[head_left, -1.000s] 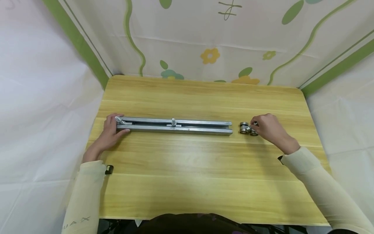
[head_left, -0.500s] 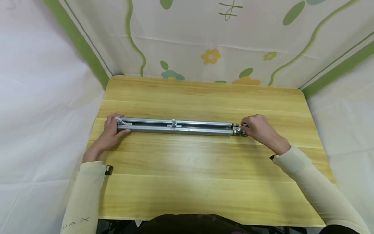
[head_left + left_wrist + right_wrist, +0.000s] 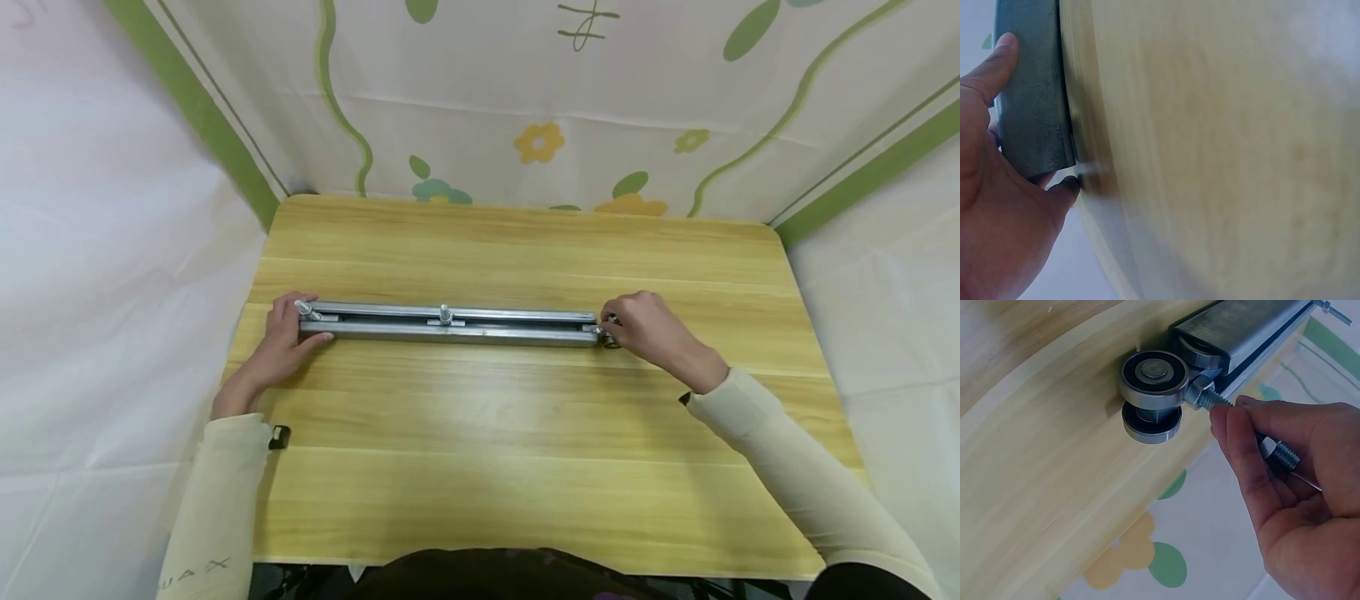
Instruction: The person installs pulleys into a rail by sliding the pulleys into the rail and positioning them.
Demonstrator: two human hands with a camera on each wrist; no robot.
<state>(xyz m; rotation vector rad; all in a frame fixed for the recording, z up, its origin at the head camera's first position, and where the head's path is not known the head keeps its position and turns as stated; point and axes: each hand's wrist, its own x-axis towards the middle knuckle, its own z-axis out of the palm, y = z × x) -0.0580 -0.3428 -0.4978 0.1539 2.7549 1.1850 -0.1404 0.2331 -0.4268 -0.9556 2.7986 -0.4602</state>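
Observation:
A long metal channel rail (image 3: 517, 336) lies across the table with its slot facing up. My left hand (image 3: 279, 348) grips its left end, the thumb along the near side; the left wrist view shows the rail's wall (image 3: 1032, 94) against that hand. At the right end, my right hand (image 3: 651, 332) pinches the threaded bolt (image 3: 1213, 399) of a roller trolley. One pair of the trolley's wheels (image 3: 1154, 378) stands outside the rail; a front wheel (image 3: 1197, 355) is partly inside the rail's mouth, the rest hidden. Two bolts with plates, a middle one (image 3: 446, 315) and a left one (image 3: 306, 309), sit in the slot.
The wooden table (image 3: 480, 467) extends in front of and behind the rail. A white curtain (image 3: 465, 100) with flower prints hangs behind its far edge, with white side curtains to the left and right.
My right hand has moved left with the roller trolley, from beside the rail to its right end, and the front wheels have entered the channel. The left hand keeps its place.

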